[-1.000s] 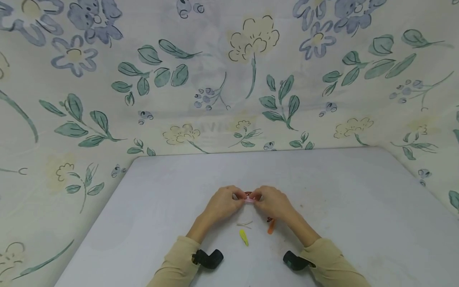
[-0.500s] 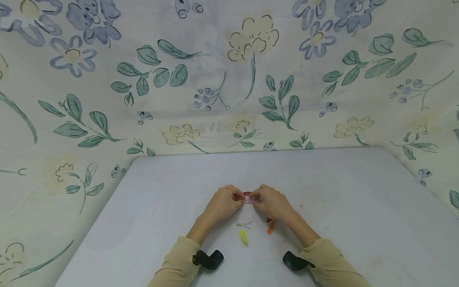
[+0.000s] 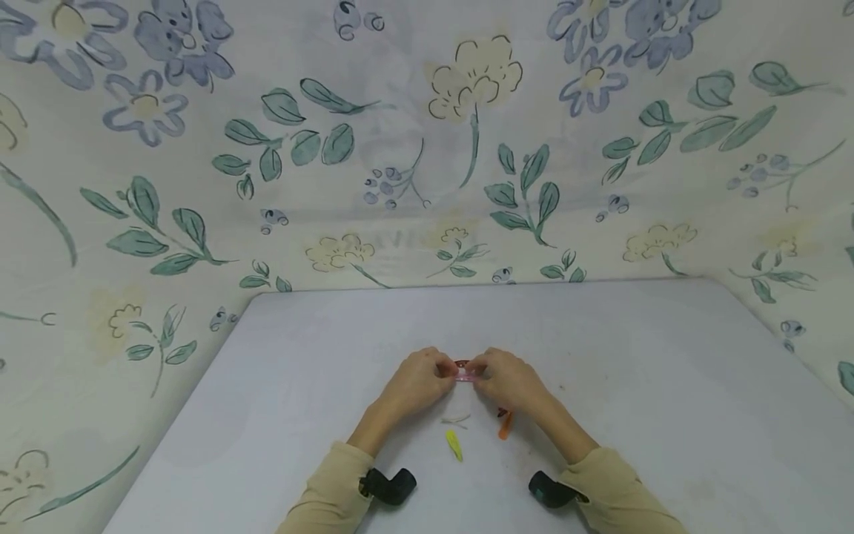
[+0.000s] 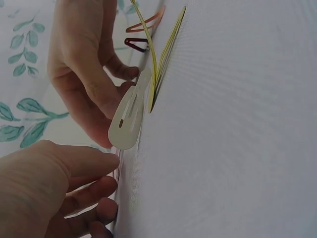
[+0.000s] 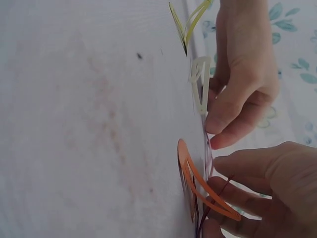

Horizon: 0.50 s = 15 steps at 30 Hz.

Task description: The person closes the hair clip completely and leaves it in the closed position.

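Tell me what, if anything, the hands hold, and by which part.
A pink clip, by its two ends: the left hand at its left end, the right hand at its right.

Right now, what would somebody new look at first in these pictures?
Probably the big flowery backdrop behind the white table. Then the left hand and right hand, close together mid-table, pinching a small pink thing. In the head view, a bright yellow clip lies below them, with an orange clip to its right.
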Available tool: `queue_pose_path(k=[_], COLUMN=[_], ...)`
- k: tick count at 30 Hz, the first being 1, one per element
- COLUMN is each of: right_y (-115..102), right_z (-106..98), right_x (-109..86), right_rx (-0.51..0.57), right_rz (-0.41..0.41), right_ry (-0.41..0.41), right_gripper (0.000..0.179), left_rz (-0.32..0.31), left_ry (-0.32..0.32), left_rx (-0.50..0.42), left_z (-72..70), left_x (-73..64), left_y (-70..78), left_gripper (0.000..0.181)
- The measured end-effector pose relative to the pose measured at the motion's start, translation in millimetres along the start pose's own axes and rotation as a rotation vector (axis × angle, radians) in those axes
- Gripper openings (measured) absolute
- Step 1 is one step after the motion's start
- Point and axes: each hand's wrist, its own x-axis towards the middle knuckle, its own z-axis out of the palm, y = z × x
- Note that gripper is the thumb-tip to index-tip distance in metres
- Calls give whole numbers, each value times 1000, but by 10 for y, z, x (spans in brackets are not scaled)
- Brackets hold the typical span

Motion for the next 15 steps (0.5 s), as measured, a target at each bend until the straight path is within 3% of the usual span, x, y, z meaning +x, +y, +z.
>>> queue_pose_path(k=[7, 15], right_y=[-19, -36], right_z=[-25, -129], right_x=[-43, -103], right_rx=[29, 29], right_rz=[8, 5], right_ry=[2, 36], right_gripper=[23, 24], left_rz=[-13, 24], left_ry=[7, 33], left_rx=[13, 40], left_z=[-26, -119], left_x=[-54, -116], left_y=[22, 122], left_gripper=[10, 13])
